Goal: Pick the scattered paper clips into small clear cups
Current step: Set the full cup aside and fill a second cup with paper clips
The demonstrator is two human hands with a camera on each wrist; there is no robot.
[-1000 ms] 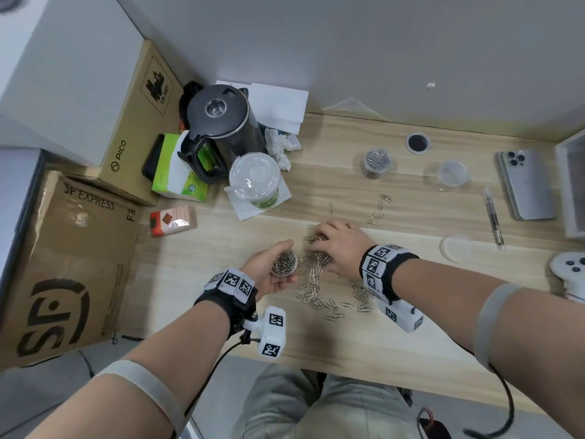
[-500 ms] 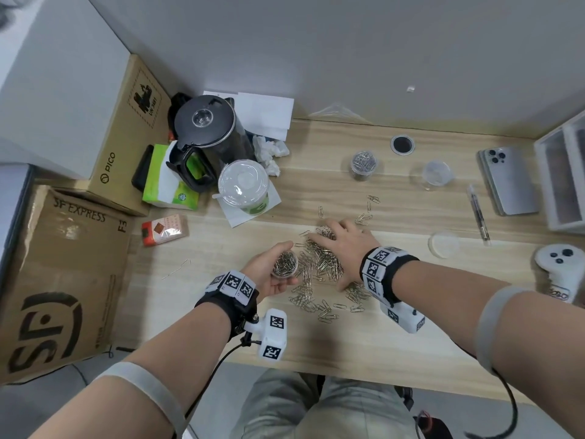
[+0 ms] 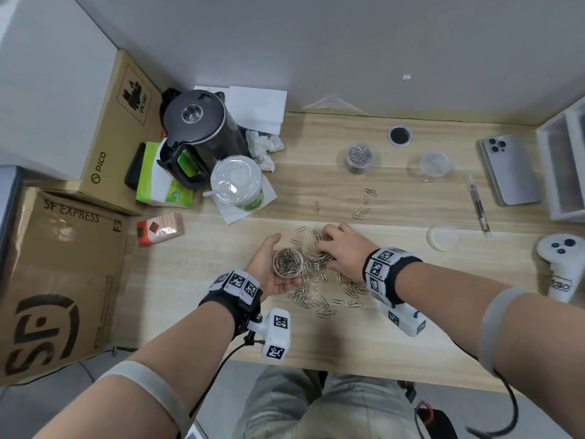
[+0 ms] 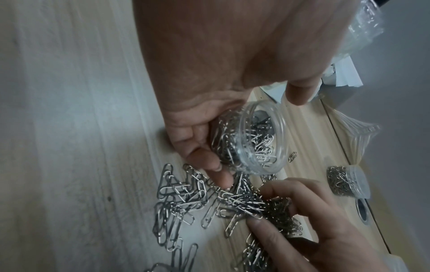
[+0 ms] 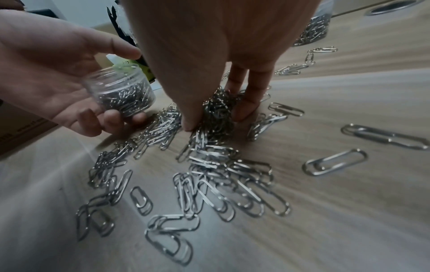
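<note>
My left hand [image 3: 269, 264] holds a small clear cup [image 3: 287, 262] [image 4: 253, 139] [image 5: 121, 92], largely filled with silver paper clips, just above the desk. Right beside it my right hand [image 3: 335, 245] [image 5: 209, 114] pinches a bunch of clips between thumb and fingers at the top of the scattered pile [image 3: 319, 280] [image 5: 204, 165]. More loose clips [image 3: 364, 204] lie further back. A second cup full of clips [image 3: 359, 158] [image 4: 346, 182] and an empty clear cup [image 3: 435, 164] stand at the back.
A black kettle [image 3: 196, 137], a lidded drink cup [image 3: 235, 182], tissues and cardboard boxes [image 3: 57, 274] crowd the left. A pen [image 3: 478, 204], phone [image 3: 509, 169], white lid [image 3: 441, 237], controller [image 3: 563, 264] and white tray [image 3: 563, 166] lie to the right. A cable hole [image 3: 399, 135] is at the back.
My right hand has drawn clips together on the pile and closed its fingers around a bunch. The left hand keeps the cup in the same spot beside it.
</note>
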